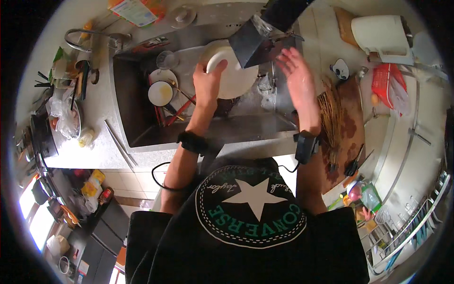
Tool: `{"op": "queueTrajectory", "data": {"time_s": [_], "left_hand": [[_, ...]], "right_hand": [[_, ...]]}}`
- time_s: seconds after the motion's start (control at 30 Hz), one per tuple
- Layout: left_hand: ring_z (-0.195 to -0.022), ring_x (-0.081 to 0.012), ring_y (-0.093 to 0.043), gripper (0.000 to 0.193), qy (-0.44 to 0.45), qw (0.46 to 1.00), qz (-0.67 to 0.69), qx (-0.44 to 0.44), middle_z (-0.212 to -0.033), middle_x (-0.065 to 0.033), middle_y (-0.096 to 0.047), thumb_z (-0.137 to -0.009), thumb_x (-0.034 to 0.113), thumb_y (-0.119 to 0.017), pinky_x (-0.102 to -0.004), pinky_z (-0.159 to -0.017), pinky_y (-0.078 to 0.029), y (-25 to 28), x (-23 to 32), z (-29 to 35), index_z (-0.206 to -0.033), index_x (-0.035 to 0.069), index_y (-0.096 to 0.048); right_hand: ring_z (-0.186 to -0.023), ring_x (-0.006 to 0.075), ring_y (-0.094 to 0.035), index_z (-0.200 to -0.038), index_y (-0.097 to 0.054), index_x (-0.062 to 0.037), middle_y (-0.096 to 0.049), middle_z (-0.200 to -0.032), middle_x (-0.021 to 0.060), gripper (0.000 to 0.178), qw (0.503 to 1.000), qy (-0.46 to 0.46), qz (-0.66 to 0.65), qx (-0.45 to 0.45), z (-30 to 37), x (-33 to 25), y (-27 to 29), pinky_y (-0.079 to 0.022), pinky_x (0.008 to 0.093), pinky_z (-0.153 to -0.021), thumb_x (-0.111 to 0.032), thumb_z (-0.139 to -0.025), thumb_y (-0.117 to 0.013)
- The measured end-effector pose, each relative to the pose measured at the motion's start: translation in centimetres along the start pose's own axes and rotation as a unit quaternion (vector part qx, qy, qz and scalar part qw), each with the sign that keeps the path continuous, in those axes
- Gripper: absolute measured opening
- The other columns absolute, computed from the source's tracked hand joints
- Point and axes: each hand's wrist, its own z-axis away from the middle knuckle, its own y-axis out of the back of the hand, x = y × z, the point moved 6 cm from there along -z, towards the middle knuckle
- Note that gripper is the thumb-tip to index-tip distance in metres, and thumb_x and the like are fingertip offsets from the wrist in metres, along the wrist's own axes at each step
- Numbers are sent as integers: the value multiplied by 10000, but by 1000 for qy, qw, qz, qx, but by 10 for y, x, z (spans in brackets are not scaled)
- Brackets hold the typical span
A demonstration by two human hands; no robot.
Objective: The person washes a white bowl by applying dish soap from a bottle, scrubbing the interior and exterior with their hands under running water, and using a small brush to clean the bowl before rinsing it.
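My left hand [207, 87] grips a small white bowl [218, 59], thumb over its rim, above the sink [189, 128]. A large pale plate [239, 84] lies in the sink just below the bowl. My right hand [295, 71] holds nothing, its fingers spread over the sink's right side. Beside those fingers a dark, flat-sided thing [253, 45] juts in from the top and covers part of the plate; its kind is unclear. In the sink's left part sit a white cup [161, 94], a small white plate [169, 76], a clear glass [167, 60] and red chopsticks [182, 110].
Along the right counter lie a straw whisk [331, 118] and a stained wooden board [352, 128]. A white appliance [383, 38] and a red basket [385, 85] stand farther right. Metal chopsticks [118, 142] rest left of the sink, near a bowl with plastic bags [64, 113].
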Motion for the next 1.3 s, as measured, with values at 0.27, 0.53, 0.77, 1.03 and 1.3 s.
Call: {"op": "queueTrajectory", "data": {"time_s": [0.27,0.53,0.77,1.03,1.3], "left_hand": [[-929,-205,-573,383,-13,970,163,-182,-1003,-92,-575,-748,190,-647,-313,-757,-476,-4,-48,-4,-1067,6,-540],[-935,-246,-533,495,70,987,142,29,-1040,-107,-524,-658,16,-686,-363,-822,-424,24,-20,8,-1105,-7,-475],[-944,-369,-494,673,-524,793,-296,98,-1051,-178,-484,-510,88,-784,-421,-836,-428,52,82,58,-1110,23,-486],[-925,-358,-508,679,-544,771,-329,31,-1032,-183,-484,-501,78,-795,-423,-783,-449,54,91,69,-1102,-8,-490],[-1108,-214,-530,565,210,921,272,-186,-1195,-104,-553,-744,143,-707,-328,-895,-438,56,33,41,-1245,13,-480]], "right_hand": [[-949,207,-518,-1035,-557,52,-567,-1018,131,333,998,0,-43,-46,-33,-33,-6,-416,364,-924,-250,-898,-522],[-855,170,-533,-989,-560,6,-579,-942,93,386,997,-22,12,-73,-61,-66,1,-458,351,-813,-349,-844,-602],[-730,209,-567,-1155,-539,-54,-597,-952,127,336,789,164,592,-19,24,-41,14,-471,320,-690,-253,-885,-562],[-1089,212,-504,-1348,-377,-122,-431,-1285,96,621,810,127,530,-218,77,34,-27,-469,329,-873,-141,-808,-684],[-1237,204,-389,-1426,-222,-108,-339,-1399,104,914,888,-132,110,-426,63,62,-107,-366,348,-1012,-217,-719,-791]]}}
